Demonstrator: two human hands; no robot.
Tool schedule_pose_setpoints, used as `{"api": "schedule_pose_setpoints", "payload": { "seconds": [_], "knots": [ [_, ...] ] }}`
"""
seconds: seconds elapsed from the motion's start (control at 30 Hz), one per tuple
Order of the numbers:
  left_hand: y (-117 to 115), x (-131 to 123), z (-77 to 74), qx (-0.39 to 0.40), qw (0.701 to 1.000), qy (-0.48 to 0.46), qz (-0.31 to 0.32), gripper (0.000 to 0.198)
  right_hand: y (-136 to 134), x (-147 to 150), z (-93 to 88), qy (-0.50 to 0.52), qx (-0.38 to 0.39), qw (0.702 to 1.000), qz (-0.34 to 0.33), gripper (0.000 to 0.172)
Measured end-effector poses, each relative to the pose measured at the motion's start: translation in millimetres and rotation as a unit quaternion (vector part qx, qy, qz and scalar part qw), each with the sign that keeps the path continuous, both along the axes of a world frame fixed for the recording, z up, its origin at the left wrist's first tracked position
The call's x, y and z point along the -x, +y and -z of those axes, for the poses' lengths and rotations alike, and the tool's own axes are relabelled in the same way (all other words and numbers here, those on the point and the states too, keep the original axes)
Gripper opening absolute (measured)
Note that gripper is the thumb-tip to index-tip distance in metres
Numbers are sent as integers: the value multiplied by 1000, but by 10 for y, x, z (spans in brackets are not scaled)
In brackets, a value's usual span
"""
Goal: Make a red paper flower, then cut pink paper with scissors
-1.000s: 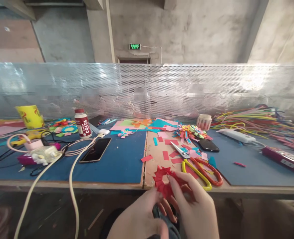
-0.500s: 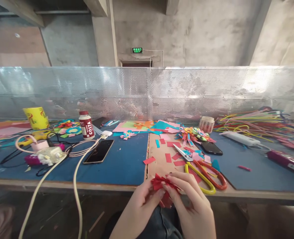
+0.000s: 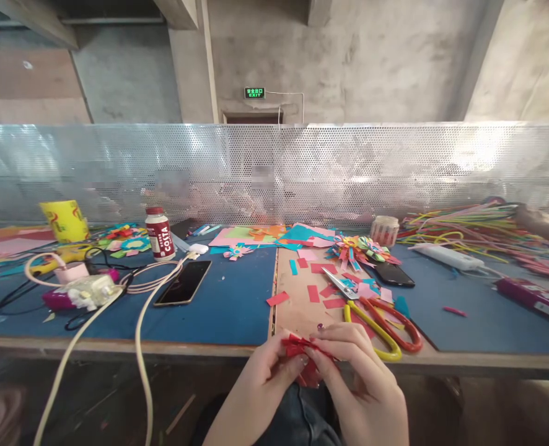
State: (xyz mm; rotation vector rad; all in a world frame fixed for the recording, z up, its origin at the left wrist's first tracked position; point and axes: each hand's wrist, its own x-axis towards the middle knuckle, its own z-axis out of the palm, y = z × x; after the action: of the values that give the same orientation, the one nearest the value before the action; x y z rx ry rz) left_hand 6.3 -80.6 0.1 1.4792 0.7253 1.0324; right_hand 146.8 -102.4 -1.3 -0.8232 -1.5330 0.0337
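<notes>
Between my hands, at the table's front edge, is a red folded paper flower (image 3: 297, 347) with several layered strips. My left hand (image 3: 267, 381) pinches its left side, thumb on the near face. My right hand (image 3: 360, 371) grips the right side between thumb and fingers, partly hiding it. Just right of my right hand lie large scissors (image 3: 377, 328) with one yellow and one orange handle, blades pointing away. Small red paper pieces (image 3: 277, 298) are scattered on the bare wood strip beyond my hands.
Finished paper flowers (image 3: 360, 251) lie by a black phone (image 3: 395, 275) and a jar (image 3: 385, 231). To the left are another phone (image 3: 184, 283), a bottle (image 3: 160, 235) and a cable (image 3: 139, 334) hanging over the edge. Pipe cleaners (image 3: 465, 226) lie far right, another person's hand (image 3: 535, 218) beside them.
The red paper flower has tilted and looks flatter between my fingers, which have shifted slightly. Another person's hand has come into view at the far right, by the pipe cleaners.
</notes>
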Motion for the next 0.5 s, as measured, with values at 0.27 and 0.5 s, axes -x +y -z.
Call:
{"api": "schedule_pose_setpoints", "payload": {
  "seconds": [0.27, 0.5],
  "knots": [
    [7, 6, -9, 9, 1000, 4, -11, 16, 7, -26, 12, 16, 76, 997, 0, 11],
    [38, 17, 49, 9, 999, 13, -30, 18, 0, -34, 33, -1, 69, 997, 32, 40]
  ]
}}
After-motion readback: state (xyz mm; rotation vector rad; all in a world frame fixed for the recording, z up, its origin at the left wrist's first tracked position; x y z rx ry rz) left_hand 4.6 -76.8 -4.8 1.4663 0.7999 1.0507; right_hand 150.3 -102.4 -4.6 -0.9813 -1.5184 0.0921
